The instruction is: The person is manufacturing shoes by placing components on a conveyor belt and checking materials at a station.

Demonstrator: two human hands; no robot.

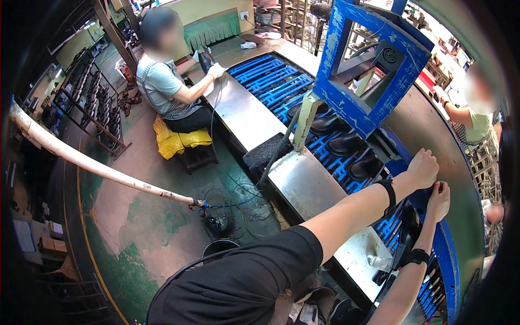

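Note:
Both arms stretch across a conveyor of blue slats (355, 187) to its far blue rail (452, 254). My left hand (423, 169) is closed over that rail, fingers curled. Just nearer, my right hand (439, 201) is closed too, with thumb and fingertips pinched together. Whatever either hand holds is hidden or too small to name. Several black shoes lie on the slats beyond my left forearm, among them a shoe (365, 167) close to it. Another dark shoe (410, 226) sits between my forearms.
A chipped blue metal frame (325, 76) rises over the conveyor. Along the near side runs a metal ledge (303, 176), with a clear plastic cup (381, 263). At left, a seated co-worker holds a black shoe (206, 60); another person is at far right. A white pipe (108, 169) crosses the left.

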